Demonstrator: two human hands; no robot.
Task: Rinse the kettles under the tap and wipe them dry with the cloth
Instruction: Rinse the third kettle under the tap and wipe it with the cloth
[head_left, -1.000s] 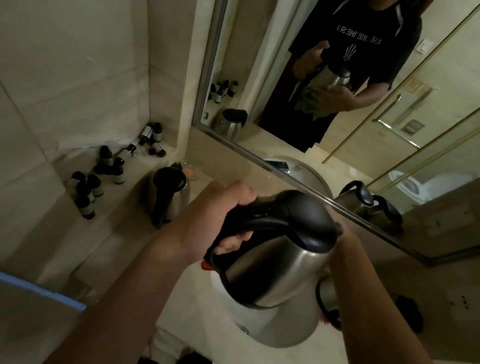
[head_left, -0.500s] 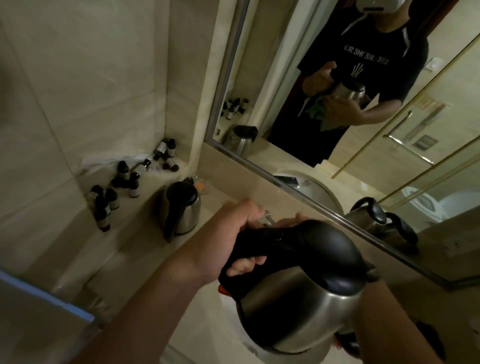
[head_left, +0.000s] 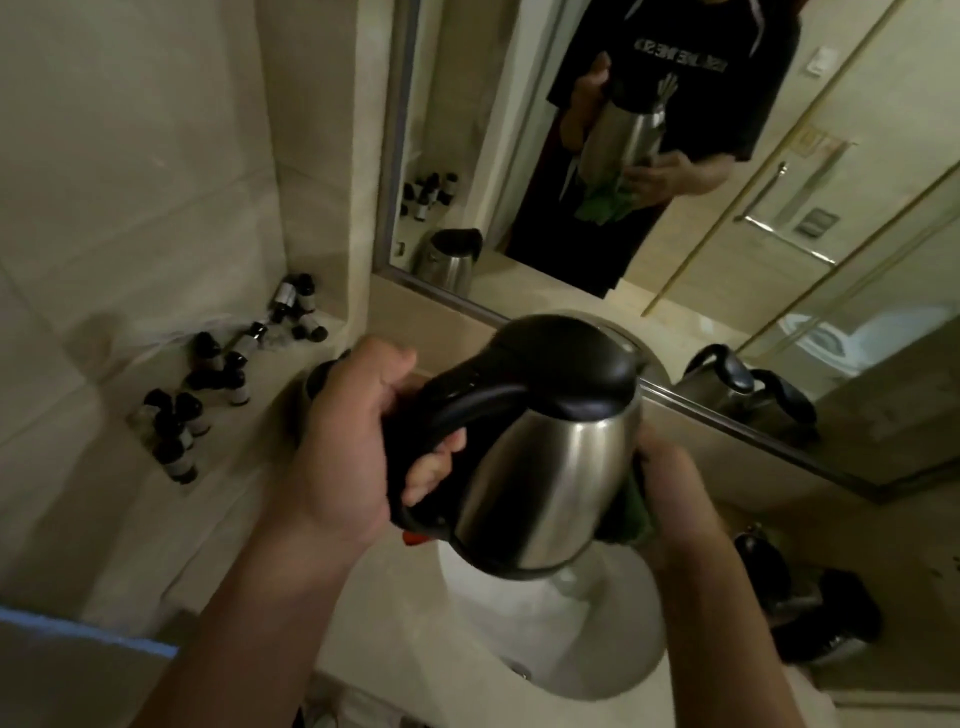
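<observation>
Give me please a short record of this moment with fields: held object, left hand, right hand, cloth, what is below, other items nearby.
held object: steel kettle with black lid, tilted
left hand: left hand grips the black handle
right hand: right hand against the kettle's far side, on the cloth
cloth: green cloth, mostly hidden behind the kettle
below: white sink basin
nearby: small dark-capped bottles on the counter at the left

Small dark-capped bottles are crowding the corner ledge, some standing, a few lying over. A big mirror is showing a glass shower door with a gold frame.
</observation>
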